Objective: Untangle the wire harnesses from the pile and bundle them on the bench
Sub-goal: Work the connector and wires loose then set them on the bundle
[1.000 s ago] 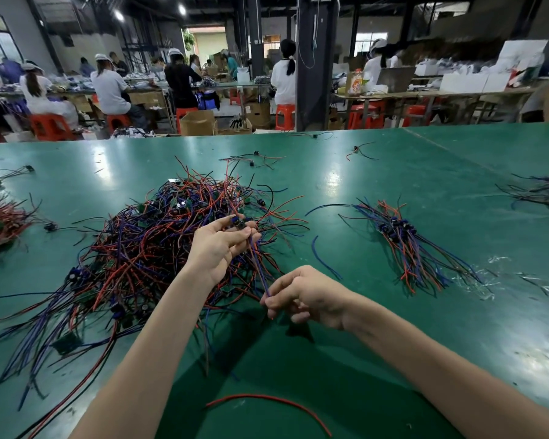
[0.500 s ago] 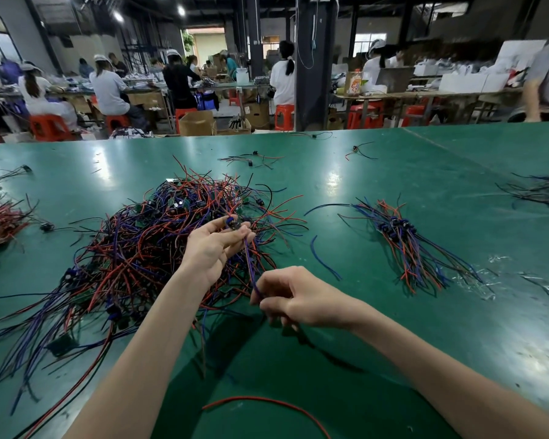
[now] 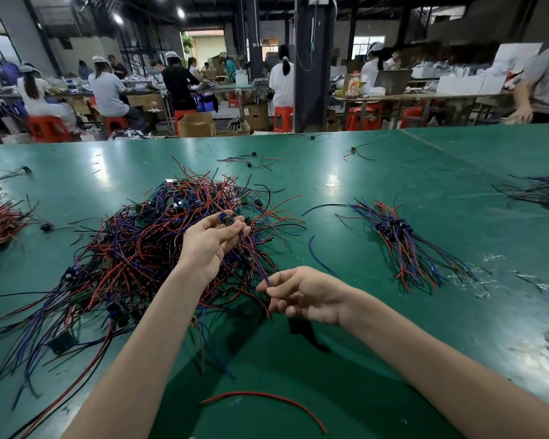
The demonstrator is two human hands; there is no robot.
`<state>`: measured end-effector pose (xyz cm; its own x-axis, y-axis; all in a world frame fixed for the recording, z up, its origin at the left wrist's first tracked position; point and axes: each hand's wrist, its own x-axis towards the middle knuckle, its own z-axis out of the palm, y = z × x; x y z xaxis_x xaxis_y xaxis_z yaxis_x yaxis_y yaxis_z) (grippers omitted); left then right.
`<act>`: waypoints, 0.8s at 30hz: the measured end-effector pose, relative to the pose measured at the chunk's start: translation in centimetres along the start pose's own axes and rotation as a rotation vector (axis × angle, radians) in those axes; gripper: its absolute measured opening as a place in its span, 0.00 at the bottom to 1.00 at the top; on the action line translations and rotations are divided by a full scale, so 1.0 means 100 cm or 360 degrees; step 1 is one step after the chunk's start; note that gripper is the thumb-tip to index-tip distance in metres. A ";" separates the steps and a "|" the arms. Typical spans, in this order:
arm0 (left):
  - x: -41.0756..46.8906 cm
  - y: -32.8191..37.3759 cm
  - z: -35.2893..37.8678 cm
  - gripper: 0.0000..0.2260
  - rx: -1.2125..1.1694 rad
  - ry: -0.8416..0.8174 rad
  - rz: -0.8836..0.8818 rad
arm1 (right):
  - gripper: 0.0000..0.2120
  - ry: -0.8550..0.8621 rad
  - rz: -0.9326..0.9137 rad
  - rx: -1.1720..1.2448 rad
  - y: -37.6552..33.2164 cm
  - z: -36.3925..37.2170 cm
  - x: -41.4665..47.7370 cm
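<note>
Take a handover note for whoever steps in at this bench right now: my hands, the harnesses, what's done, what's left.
Left hand pinches one harness by its connector end, above the pile. Right hand pinches that harness's wires lower down.
Done: a small sorted group lies on the bench to the right of the pile.
Left: the pile is large and tangled; free this harness, lay it with the group, repeat.
A loose red wire lies nearest you.

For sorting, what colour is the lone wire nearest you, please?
Red; the lone wire shows best in head view.
</note>
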<state>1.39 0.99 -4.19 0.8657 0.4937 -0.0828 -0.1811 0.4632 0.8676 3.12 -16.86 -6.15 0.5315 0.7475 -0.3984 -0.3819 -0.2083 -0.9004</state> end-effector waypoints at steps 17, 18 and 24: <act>-0.024 -0.029 0.032 0.08 0.0130 -0.0413 -0.0271 | 0.09 0.0348 -0.0485 -0.0596 -0.020 -0.025 -0.003; -0.025 -0.032 0.033 0.08 0.0151 -0.0425 -0.0270 | 0.09 0.0360 -0.0524 -0.0517 -0.019 -0.026 -0.001; -0.024 -0.033 0.030 0.09 0.0391 -0.0432 -0.0261 | 0.09 0.0457 -0.0584 -0.0294 -0.019 -0.026 -0.001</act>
<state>1.29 -3.97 -5.35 0.9717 0.1999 -0.1258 0.0581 0.3138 0.9477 5.74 -18.15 -4.80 0.8021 0.5943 -0.0582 -0.0043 -0.0917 -0.9958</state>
